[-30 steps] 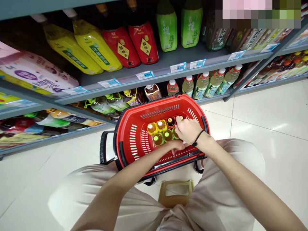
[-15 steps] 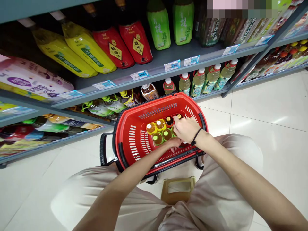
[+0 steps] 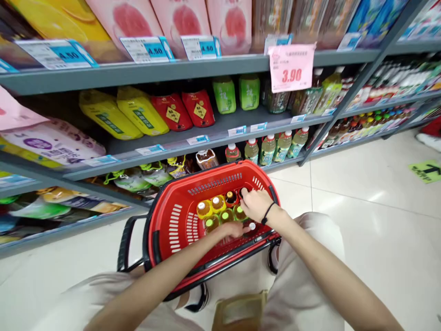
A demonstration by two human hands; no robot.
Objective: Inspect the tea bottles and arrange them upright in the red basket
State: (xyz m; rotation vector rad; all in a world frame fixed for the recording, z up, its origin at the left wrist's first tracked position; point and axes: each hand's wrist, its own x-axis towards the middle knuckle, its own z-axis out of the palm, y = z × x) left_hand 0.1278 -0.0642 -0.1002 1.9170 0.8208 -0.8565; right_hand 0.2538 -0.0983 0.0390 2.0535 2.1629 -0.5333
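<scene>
The left hand [image 3: 234, 229] and curled right hand [image 3: 255, 203] are in a red plastic basket [image 3: 161, 221], where yellow bottles with round white caps [image 3: 218, 205] stand beside green-capped bottles [image 3: 212, 224]. I cannot tell if either hand grips a bottle.

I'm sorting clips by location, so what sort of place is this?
Most likely a supermarket drinks aisle: shelves of bottled drinks, a pink 3.90 price sign, and a red shopping basket holding bottles.

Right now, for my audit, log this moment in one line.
left hand: inside red plastic basket | right hand: inside basket | yellow white-capped bottles: upright inside basket | grip: unclear
</scene>
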